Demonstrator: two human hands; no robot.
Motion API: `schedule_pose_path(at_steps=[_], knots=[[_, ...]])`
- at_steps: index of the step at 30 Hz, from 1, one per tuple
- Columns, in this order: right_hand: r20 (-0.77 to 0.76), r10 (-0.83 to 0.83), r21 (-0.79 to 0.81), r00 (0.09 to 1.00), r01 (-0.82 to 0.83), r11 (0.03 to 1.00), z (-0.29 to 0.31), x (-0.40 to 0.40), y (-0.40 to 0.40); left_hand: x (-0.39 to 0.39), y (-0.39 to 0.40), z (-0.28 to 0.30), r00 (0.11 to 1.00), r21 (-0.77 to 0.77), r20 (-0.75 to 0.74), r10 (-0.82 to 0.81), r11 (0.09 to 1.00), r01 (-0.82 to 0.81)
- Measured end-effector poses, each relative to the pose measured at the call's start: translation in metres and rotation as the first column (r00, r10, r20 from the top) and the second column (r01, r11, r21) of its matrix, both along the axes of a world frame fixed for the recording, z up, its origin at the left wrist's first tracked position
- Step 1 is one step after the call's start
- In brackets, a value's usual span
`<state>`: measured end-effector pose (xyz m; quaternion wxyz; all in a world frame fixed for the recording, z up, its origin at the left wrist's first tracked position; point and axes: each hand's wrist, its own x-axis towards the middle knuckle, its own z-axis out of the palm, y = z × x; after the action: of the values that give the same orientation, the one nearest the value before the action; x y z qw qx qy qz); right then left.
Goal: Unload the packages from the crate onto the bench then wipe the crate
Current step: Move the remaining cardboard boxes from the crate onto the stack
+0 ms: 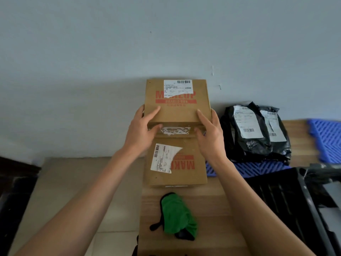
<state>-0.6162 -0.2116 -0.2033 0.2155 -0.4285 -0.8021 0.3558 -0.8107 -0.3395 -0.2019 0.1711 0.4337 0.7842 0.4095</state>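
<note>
Both hands grip one cardboard box (177, 100) by its near end. The left hand (142, 130) wraps the box's left edge, thumb spread along the top face and fingers curled round the near end; the right hand (210, 132) mirrors it on the right edge, thumb on top. Both forearms reach straight forward from the bottom corners of the view, wrists level. The held box carries red print and a white shipping label, and its far end is raised toward the pale wall; its near end appears to rest on a second cardboard box (175, 163), though contact is hard to confirm. That second box lies flat at the left edge of the wooden bench (212, 218). Nearer the viewer on the bench sits a crumpled green cloth (177, 215). Toward the bench's far right, two black plastic mailers (256, 133) with white labels lie on blue slatted plastic (326, 137). A black crate (287, 196) stands at the bench's near right edge.
</note>
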Motion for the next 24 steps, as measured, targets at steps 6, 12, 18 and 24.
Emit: schedule_pose_path(at_steps=[6, 12, 18, 24], knots=[[0.005, -0.032, 0.018, 0.999, 0.032, 0.999, -0.011, -0.01, 0.014, -0.012, 0.014, -0.006, 0.999, -0.019, -0.049, -0.007, 1.0, 0.006], [-0.009, -0.063, 0.049, 0.998, 0.063, 0.997, -0.016, -0.01, 0.019, -0.013, 0.017, -0.006, 0.999, -0.013, -0.041, 0.012, 1.0, -0.012], [0.051, -0.064, 0.102, 0.997, 0.058, 0.993, -0.01, -0.008, 0.011, -0.014, 0.016, 0.002, 0.993, -0.093, -0.114, 0.01, 0.995, -0.02], [0.235, -0.054, 0.249, 0.97, -0.006, 0.968, -0.001, -0.008, -0.001, -0.009, 0.013, 0.012, 0.93, -0.175, -0.367, -0.04, 0.984, -0.026]])
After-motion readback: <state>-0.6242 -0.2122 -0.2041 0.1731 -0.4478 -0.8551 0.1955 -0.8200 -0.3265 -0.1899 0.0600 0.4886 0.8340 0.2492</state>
